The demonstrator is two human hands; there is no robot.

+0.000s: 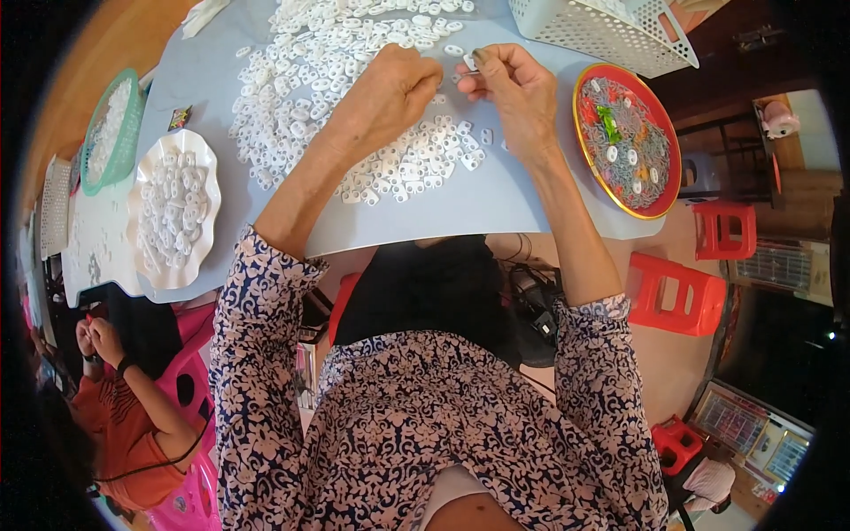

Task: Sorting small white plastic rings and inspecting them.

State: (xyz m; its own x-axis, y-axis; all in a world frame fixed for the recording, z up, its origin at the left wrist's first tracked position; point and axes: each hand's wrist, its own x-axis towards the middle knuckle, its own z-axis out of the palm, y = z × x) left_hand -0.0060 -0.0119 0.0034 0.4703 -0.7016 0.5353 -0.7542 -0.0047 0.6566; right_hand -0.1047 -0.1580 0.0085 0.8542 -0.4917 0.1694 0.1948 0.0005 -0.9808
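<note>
Small white oval plastic pieces with holes (pixel 297 106) lie in a wide heap on the light grey table (pixel 496 199), and a smaller cluster (pixel 412 164) sits nearer me. Over the heap, my left hand (pixel 387 96) is closed with its fingers curled; whatever it may hold is hidden. Just to its right, my right hand (pixel 518 93) pinches a white plastic piece (pixel 471 63) between thumb and fingers, and a thin metal-looking bit shows beside it. The two hands are slightly apart. Right of my right hand, a red gold-rimmed plate (pixel 671 181) holds many thin grey parts and several white pieces.
A white scalloped dish (pixel 211 159) of white pieces stands at left, near a small wrapper (pixel 180 117) and a green basket (pixel 133 133). A white perforated basket (pixel 611 44) is at far right. Red stools (pixel 677 295) stand on the floor. A person in orange (pixel 133 434) sits at left.
</note>
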